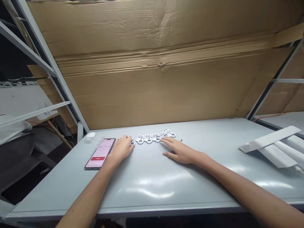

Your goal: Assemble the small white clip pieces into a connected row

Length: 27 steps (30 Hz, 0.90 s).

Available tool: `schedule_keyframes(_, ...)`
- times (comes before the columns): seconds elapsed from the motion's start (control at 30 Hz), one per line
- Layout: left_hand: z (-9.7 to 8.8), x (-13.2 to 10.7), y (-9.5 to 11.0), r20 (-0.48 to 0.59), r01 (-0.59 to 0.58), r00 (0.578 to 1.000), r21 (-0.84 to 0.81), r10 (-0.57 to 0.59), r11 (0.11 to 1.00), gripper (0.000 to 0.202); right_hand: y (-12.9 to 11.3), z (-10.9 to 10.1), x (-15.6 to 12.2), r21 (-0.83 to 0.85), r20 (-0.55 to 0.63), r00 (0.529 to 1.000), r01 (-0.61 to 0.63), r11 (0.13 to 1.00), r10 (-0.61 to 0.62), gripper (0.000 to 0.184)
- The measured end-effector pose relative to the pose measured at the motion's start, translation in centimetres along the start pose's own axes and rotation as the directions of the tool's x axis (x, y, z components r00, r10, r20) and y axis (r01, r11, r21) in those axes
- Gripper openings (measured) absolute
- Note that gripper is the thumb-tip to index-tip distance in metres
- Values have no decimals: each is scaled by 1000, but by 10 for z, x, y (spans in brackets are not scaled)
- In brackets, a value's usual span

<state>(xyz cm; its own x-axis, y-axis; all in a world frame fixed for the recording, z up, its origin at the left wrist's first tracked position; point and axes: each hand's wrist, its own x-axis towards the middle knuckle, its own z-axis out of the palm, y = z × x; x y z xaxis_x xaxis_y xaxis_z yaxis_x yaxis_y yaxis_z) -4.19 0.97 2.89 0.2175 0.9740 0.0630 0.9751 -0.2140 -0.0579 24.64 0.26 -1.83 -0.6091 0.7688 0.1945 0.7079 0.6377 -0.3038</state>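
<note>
Several small white pieces (148, 138), each with a ring at its near end and tiny dark and red spots, lie in a row on the grey table. At the left end of the row, my left hand (120, 149) has finger and thumb closed around one white ringed piece (132, 142), mostly covered by the fingers. My right hand (180, 151) rests palm down with fingers stretched out and apart. Its fingertips reach the near edge of the pieces toward the row's right end, where the last piece (170, 133) sits tilted.
A phone (98, 158) showing a running timer lies left of my left hand. Behind it is a small white case (91, 135). A tiny dark bit (181, 140) lies right of the row. White long packages (270, 139) are at the right. Cardboard (156, 95) walls the back.
</note>
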Motion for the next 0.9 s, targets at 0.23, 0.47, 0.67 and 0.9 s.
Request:
schedule_keyframes(0.23,4,-7,19,-301,-17,954,-11,13,1000,31,-2,-2,1,-9,-30,999,18,1000,-18,63)
schedule_keyframes(0.47,28,-13,64,-345,-493,848,-235,402,838,39,-2,-2,5,-6,-75,995,62,998,-62,53)
schedule_keyframes(0.67,30,-13,61,-293,-512,850,-270,437,815,46,-3,-7,9,-21,-205,975,85,996,-87,40)
schedule_keyframes(0.9,29,-12,59,-315,-531,839,-299,443,793,36,-10,-5,8,12,-263,939,232,973,-220,19)
